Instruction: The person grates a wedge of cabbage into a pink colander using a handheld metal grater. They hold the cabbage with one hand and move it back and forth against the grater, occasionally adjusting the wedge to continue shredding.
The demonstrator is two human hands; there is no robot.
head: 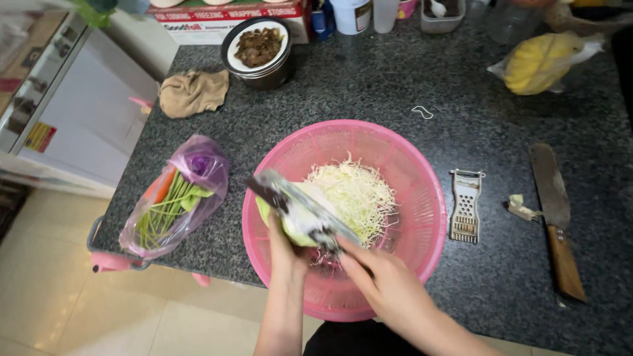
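Far left edge of worktop (395, 92): long red and green printed carton (227, 16). Near left edge: clear purple-tinted bag (177, 201) of green stalks. Far right corner: clear bag (544, 61) holding something yellow.

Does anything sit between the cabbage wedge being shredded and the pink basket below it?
Nothing visible does. The left hand holds the cabbage wedge directly over the pink basket, the right hand works the blade, and shreds lie inside.

A knife (557, 221) lies beside a small grater (465, 206).
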